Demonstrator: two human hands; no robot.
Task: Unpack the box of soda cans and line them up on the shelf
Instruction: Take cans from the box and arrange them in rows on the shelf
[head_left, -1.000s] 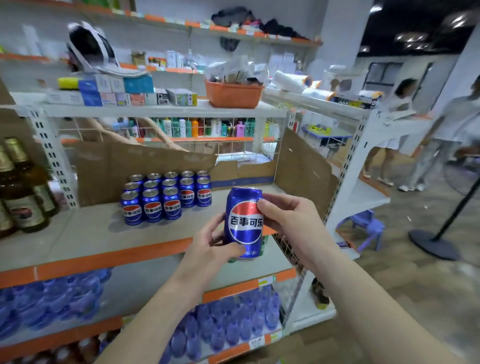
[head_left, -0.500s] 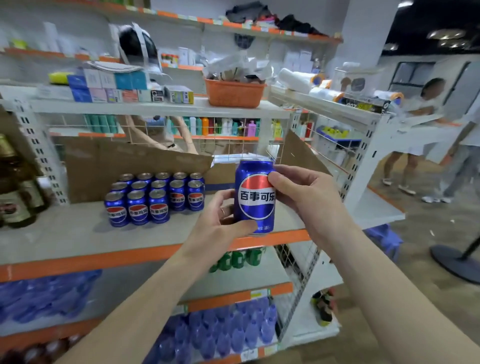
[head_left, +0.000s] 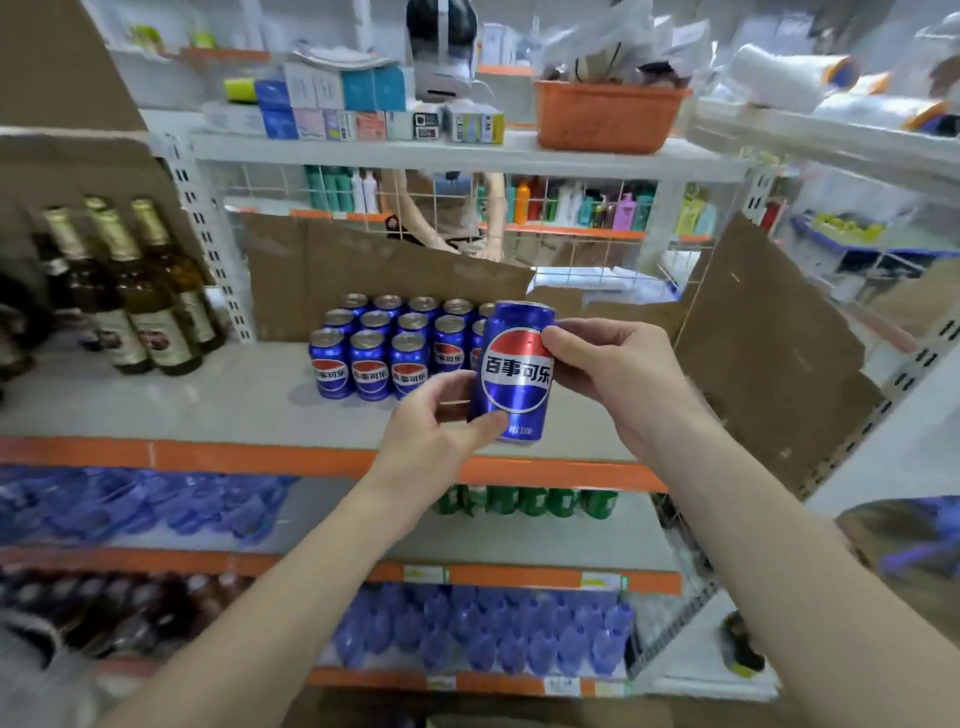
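A grey store shelf (head_left: 156, 400) with an orange edge. Above its front, left hand (head_left: 441, 426) and right hand (head_left: 618, 374) both grip one upright blue can (head_left: 514, 371). Just behind stands a block of shelved cans (head_left: 384, 348), about thirteen visible; at least three brown bottles (head_left: 140, 291) stand left.

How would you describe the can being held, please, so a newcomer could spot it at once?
Find the grey shelf with the orange front edge. In front of its block of blue cans, one blue can is the only one off the shelf, gripped by both hands.
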